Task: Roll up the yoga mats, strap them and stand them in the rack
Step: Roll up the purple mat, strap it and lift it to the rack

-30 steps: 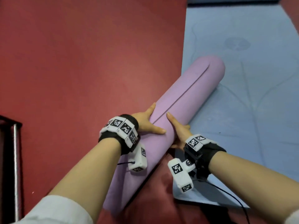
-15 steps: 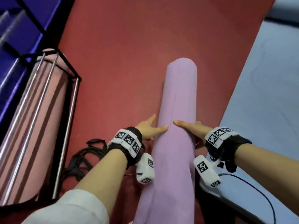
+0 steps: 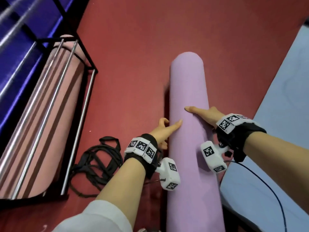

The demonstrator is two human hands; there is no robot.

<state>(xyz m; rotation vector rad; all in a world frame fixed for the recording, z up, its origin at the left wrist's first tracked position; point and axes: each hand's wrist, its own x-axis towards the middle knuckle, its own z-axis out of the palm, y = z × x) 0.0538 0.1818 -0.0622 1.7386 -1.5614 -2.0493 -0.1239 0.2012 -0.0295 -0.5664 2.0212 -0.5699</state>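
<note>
Holding the rolled mat [image 3: 189, 91] on the floor beside the rack [image 3: 91, 67]: left hand [image 3: 163, 131] clasped its flank, thumb on top; right hand [image 3: 204, 114] laid its thumb across, other fingers hidden. Straps [image 3: 100, 163] lay apart, unused. Risk: easing either grip would probably let the roll spring open.

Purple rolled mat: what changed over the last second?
The rolled purple mat swung left off the blue mat onto the red floor, now pointing straight ahead beside it. The left hand and right hand stayed on its sides, thumbs across the top. The view turned toward the rack and black straps.
</note>
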